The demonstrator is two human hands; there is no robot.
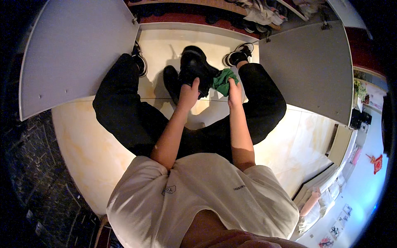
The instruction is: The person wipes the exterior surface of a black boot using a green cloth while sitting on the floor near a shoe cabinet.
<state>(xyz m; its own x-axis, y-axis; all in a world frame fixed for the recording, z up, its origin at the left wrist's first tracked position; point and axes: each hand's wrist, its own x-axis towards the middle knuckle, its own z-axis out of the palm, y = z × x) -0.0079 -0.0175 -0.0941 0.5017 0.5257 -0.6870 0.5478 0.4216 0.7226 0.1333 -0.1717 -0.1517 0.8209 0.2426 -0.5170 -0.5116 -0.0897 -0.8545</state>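
Between my knees I have a black boot [193, 63], and my left hand [189, 93] grips it near its opening. Its toe points away from me, towards the cabinet. A crumpled green cloth [224, 82] is bunched in my right hand [234, 91], against the right side of the boot; whether it presses on the boot I cannot tell. A second black boot [171, 80] is just to the left, partly hidden behind the held one and my left hand. My fingers are mostly hidden on the far side of the boot and the cloth.
Two grey cabinet doors [80, 55] [305, 71] stand swung out on either side of me. Shoes and bags [263, 14] fill the cabinet shelves ahead. My feet in black-and-white sneakers [240, 55] rest on the tiled floor [158, 40]. A bed [322, 198] is at the right.
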